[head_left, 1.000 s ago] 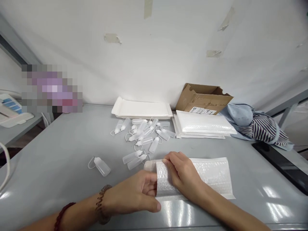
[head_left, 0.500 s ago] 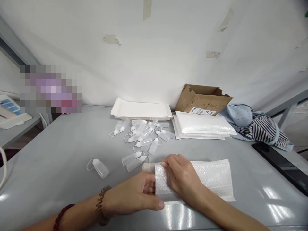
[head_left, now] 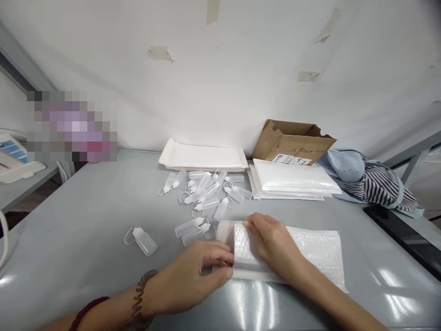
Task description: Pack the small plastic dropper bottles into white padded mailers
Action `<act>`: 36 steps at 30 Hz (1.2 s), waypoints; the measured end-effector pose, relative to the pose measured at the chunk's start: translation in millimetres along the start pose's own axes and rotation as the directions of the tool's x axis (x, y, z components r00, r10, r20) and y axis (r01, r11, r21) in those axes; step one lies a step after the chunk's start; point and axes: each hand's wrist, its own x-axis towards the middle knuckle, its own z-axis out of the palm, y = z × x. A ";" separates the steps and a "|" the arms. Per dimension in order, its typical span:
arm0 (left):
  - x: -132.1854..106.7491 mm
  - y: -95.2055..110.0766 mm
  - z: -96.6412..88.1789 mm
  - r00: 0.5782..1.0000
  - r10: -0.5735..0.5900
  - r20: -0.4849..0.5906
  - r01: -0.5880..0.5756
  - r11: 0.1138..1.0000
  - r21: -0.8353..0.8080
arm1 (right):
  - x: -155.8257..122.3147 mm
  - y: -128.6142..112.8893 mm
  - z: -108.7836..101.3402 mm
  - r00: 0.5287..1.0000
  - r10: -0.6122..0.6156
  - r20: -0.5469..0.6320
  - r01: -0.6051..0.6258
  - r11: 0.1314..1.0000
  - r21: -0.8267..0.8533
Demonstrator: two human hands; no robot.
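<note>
White padded mailer with a bubble-textured face (head_left: 320, 253) lies flat on the glossy grey counter (head_left: 86, 220), long side crosswise, its flap end to the left, perhaps so that its mouth meets the left hand (head_left: 186, 278). To the left of the mailer, well apart, one translucent plastic squeeze bottle with a looped cap strap (head_left: 144, 241) lies on its side by itself. Beyond the mailer's left end, a loose heap of similar translucent bottles (head_left: 206, 204) sits within easy reach, and behind it a neat stack of flat white envelopes (head_left: 206, 157) is squared up, probably to save room. Beyond the mailer's right half rest plump white padded envelopes (head_left: 292, 177), piled in front of an open brown cardboard box (head_left: 296, 145); farther right are bundled light-blue and striped cloth (head_left: 374, 181) and a flat black slab-like object (head_left: 406, 239). As for pose, the left hand comes in low at the mailer's flap end, thumb below and fingers curled above with a gap between; blur hides whether they pinch anything. The right hand (head_left: 275, 243) lies across the mailer, fingertips gripping its far edge near the mouth, apparently to steady it.
</note>
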 end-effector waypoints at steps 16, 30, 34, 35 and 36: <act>9.4 -10.0 4.9 0.950 -0.289 -0.117 0.261 0.942 -0.210 | 4.7 -0.4 28.0 0.998 -0.002 0.064 0.021 0.955 -0.297; 10.6 -11.0 0.3 0.913 -0.378 -0.154 0.365 0.925 -0.108 | -6.3 -10.8 -26.2 0.930 -0.321 0.179 0.322 0.947 0.024; 10.9 -8.4 -3.2 0.910 -0.378 -0.169 0.370 0.926 -0.079 | -5.2 -7.2 -25.1 0.910 -0.347 0.229 0.334 0.938 0.094; 10.9 -7.6 -3.7 0.913 -0.371 -0.171 0.365 0.929 -0.068 | -4.5 -6.9 -21.2 0.911 -0.340 0.233 0.327 0.940 0.092; 10.8 -6.8 -4.1 0.915 -0.366 -0.171 0.362 0.931 -0.056 | -3.9 -6.8 -17.0 0.913 -0.335 0.234 0.323 0.942 0.088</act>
